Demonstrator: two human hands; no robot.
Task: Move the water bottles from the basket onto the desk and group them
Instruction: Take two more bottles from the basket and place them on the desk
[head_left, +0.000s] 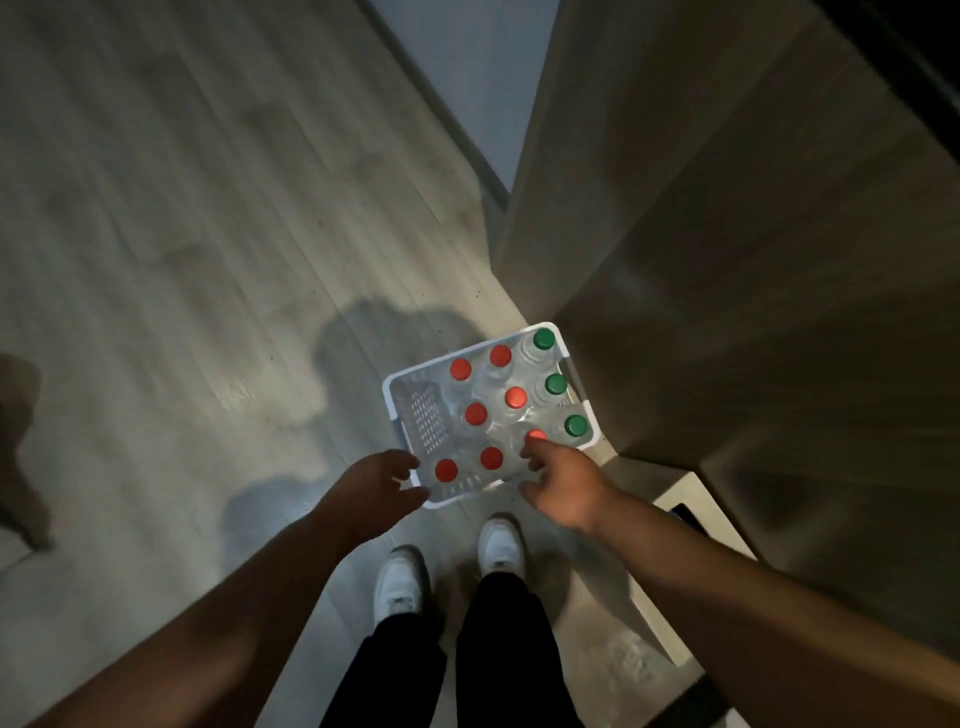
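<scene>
A white plastic basket (410, 395) stands on the floor against the desk's side. In it stand several clear water bottles with red caps (476, 414) and three with green caps (556, 384) along its right side. My left hand (379, 480) hovers open at the basket's near-left corner, beside a red-capped bottle (446, 470). My right hand (563, 480) reaches over the near-right edge, its fingertips at another red cap (537, 434), fingers spread, holding nothing. The wooden desk (753, 234) rises on the right.
Pale wood floor (182, 234) stretches to the left and ahead. My two white shoes (449, 564) stand just short of the basket. A low light block with a dark object on it (691, 512) sits at the desk's foot, right of my right wrist.
</scene>
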